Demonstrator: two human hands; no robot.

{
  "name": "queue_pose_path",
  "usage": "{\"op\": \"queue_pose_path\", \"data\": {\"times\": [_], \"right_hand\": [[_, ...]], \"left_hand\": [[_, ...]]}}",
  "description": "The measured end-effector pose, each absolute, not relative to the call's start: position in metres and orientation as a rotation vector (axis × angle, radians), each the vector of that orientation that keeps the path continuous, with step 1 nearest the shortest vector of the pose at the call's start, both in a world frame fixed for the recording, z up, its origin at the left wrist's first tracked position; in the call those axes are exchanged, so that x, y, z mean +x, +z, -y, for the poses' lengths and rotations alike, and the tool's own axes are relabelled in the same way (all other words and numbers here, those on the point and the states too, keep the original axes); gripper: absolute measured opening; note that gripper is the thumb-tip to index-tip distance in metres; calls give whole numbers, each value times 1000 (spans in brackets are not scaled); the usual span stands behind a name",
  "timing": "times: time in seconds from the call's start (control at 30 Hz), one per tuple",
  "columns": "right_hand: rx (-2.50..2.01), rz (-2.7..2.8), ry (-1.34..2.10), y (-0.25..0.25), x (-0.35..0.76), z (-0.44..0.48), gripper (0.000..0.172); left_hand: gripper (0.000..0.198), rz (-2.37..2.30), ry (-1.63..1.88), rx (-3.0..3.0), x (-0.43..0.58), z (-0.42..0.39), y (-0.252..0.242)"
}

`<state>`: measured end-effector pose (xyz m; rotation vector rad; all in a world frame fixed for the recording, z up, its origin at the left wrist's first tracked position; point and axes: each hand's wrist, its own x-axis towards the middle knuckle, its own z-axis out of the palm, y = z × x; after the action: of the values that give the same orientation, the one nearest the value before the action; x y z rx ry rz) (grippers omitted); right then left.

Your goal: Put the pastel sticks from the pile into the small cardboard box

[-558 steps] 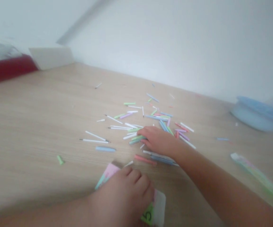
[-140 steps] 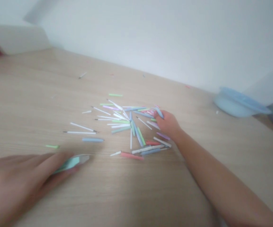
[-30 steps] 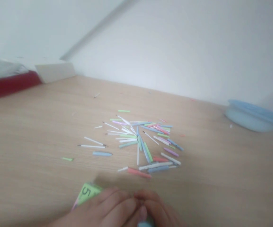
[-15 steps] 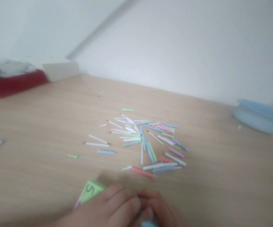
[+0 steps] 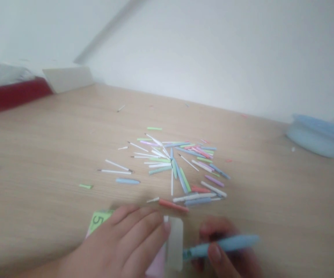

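Just below the pile (image 5: 169,170), my right hand (image 5: 226,251) pinches a blue stick (image 5: 236,242).
Left fingers (image 5: 143,227) lie together, tips on a white strip (image 5: 175,243); a loose pinch could drop the stick and scatter the pile.

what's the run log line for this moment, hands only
left hand: resting on paper marked 5 | right hand: holding light blue paper tube | nearby: scattered coloured paper tubes

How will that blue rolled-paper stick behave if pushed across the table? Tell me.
The blue rolled-paper stick is probably light and fairly stiff lengthwise, as it looks straight where the right hand pinches it. Its round body would likely roll on the wooden table, and hard squeezing might dent it.
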<state>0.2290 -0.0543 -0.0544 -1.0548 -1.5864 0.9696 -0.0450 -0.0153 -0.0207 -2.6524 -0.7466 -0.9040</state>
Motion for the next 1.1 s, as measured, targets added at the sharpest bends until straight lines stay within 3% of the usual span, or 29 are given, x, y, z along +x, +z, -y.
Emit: {"op": "queue_pose_path", "data": {"times": [0.27,0.73,1.1], "right_hand": [[-881,1425,979,-33,217,44,6],[-978,1864,661,-22,221,44,15],[-1109,1668,775,-23,232,41,12]], "left_hand": [[32,828,-869,-2651,-48,14,-19],[42,868,-780,-2723,-48,15,-27],[47,895,-759,-2767,-50,13,-26]]}}
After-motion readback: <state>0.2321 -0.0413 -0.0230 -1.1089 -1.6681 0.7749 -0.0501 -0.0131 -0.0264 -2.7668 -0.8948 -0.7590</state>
